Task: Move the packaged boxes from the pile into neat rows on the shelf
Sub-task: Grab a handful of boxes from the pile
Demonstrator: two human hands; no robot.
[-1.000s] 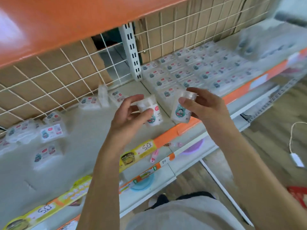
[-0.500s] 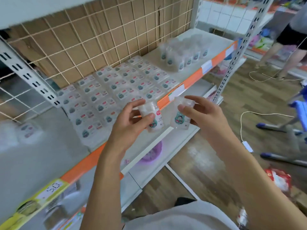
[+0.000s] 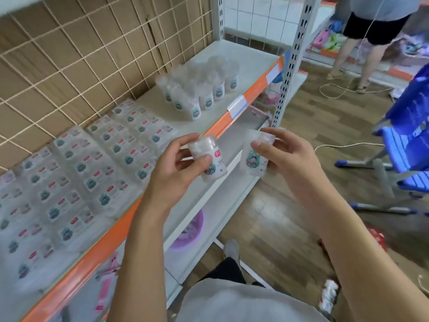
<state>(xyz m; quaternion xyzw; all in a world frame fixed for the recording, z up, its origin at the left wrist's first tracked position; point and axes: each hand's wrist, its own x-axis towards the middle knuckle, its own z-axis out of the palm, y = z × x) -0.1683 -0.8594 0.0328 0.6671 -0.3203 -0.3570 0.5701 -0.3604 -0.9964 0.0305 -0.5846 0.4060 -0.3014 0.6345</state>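
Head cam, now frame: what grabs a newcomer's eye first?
Two hands mid-frame: the left hand grips a small clear jar, and the right hand holds a second jar, both out in front of the orange shelf edge. Behind them on the shelf, flat packs lie in neat rows at left, and a cluster of jars stands further right.

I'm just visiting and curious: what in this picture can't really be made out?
- Label print on the container in the left hand: too small and blurred, head view.
- Container in the right hand: partly covered by fingers.
- Cluster of upright containers on the shelf: motion blur hides their count.
- Second person: cut off by the top edge.
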